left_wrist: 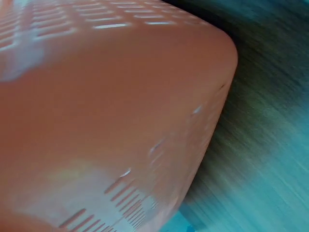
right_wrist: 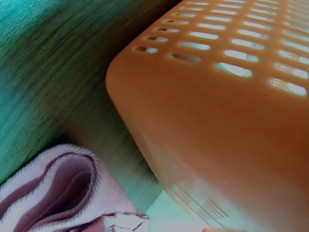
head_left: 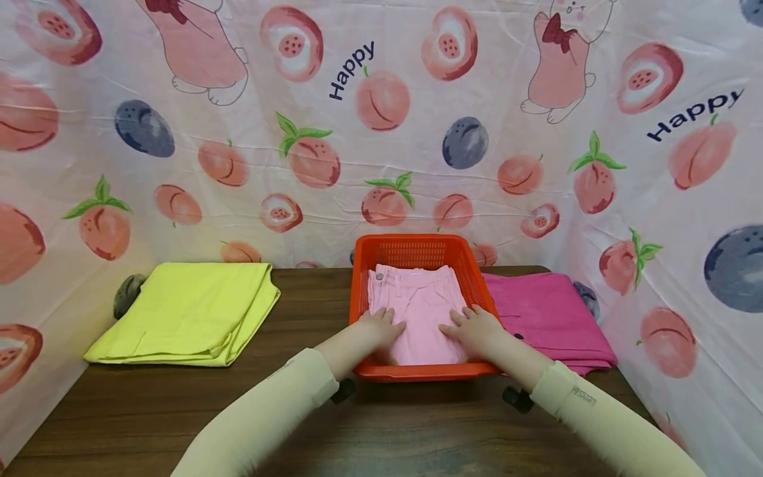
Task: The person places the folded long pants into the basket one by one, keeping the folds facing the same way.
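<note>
A folded pair of light pink pants (head_left: 424,311), with a button and belt loops at its far end, lies in a red-orange plastic basket (head_left: 423,372). My left hand (head_left: 379,330) reaches over the basket's near left side, fingers spread on the left edge of the pants. On the right edge, my right hand (head_left: 479,331) rests with its fingers spread too. Both thumbs point inward over the cloth. In the left wrist view the basket's slotted outer wall (left_wrist: 106,96) fills most of the picture. The right wrist view shows the basket's outer corner (right_wrist: 193,106); the hands are hidden there.
A folded yellow garment (head_left: 185,311) lies on the wooden table (head_left: 298,424) at the left. Right beside the basket is a folded magenta garment (head_left: 554,321), its rolled fold (right_wrist: 67,188) close to the basket wall. A fruit-printed curtain (head_left: 411,152) encloses the back and sides.
</note>
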The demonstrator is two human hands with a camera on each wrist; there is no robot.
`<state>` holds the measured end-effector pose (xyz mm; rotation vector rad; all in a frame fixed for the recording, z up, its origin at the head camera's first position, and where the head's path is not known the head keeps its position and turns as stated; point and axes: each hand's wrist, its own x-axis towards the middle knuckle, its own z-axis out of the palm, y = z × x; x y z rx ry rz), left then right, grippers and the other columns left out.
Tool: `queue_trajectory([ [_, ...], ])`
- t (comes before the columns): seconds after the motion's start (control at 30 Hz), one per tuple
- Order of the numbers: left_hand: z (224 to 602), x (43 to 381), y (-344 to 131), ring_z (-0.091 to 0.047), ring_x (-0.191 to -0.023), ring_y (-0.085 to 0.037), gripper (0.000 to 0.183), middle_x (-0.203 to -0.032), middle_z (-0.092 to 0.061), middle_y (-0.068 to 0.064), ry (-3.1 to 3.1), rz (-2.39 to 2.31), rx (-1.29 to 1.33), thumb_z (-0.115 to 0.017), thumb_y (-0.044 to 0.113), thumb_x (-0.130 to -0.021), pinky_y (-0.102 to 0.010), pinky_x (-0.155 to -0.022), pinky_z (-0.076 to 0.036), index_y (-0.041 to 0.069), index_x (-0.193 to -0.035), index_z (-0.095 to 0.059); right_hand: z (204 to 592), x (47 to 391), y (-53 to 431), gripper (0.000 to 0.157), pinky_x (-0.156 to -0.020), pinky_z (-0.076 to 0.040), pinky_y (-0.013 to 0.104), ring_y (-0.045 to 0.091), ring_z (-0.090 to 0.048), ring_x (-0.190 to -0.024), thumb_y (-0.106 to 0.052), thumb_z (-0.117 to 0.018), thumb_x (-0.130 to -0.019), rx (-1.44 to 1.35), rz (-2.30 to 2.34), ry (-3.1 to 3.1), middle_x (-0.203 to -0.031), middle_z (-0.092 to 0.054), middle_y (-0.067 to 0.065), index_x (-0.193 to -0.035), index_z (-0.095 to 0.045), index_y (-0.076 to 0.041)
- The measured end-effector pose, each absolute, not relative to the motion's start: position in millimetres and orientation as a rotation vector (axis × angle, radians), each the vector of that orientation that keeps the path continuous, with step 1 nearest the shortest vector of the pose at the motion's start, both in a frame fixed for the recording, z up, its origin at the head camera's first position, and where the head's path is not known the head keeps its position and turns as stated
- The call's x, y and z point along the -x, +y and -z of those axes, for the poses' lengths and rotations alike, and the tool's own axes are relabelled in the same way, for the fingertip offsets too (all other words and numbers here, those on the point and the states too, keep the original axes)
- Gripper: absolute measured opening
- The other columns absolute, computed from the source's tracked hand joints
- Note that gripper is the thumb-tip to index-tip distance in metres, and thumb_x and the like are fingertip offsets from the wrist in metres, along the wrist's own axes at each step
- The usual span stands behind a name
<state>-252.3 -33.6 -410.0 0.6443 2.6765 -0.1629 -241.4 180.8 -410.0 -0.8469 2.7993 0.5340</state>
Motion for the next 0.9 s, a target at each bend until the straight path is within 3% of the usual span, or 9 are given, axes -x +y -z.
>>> queue_trajectory([
  [0.47, 400.4, 251.5, -35.6, -0.03, -0.137, -0.032, 0.072, -0.148, -0.04, -0.008, 2.702, -0.031, -0.732, -0.072, 0.045, -0.081, -0.055, -0.108, -0.022, 0.022, -0.144, -0.046, 395.3, 239.2, 197.6, 0.069, -0.108, -0.022, 0.056, 0.043, -0.028, -0.135, -0.041, -0.074, -0.08, 0.928, -0.162, 2.889, -0.145, -0.04, 0.02, -0.14, -0.052, -0.014],
  [0.9, 375.5, 241.8, -40.1, -0.02, -0.141, -0.036, 0.072, -0.152, -0.033, -0.012, 2.865, -0.05, -0.794, -0.06, 0.058, -0.085, -0.059, -0.109, -0.014, 0.024, -0.146, -0.043, 383.6, 227.8, 219.6, 0.066, -0.106, -0.015, 0.063, 0.044, -0.022, -0.137, -0.041, -0.071, -0.084, 0.845, 0.037, 3.026, -0.148, -0.034, 0.023, -0.14, -0.051, -0.013],
])
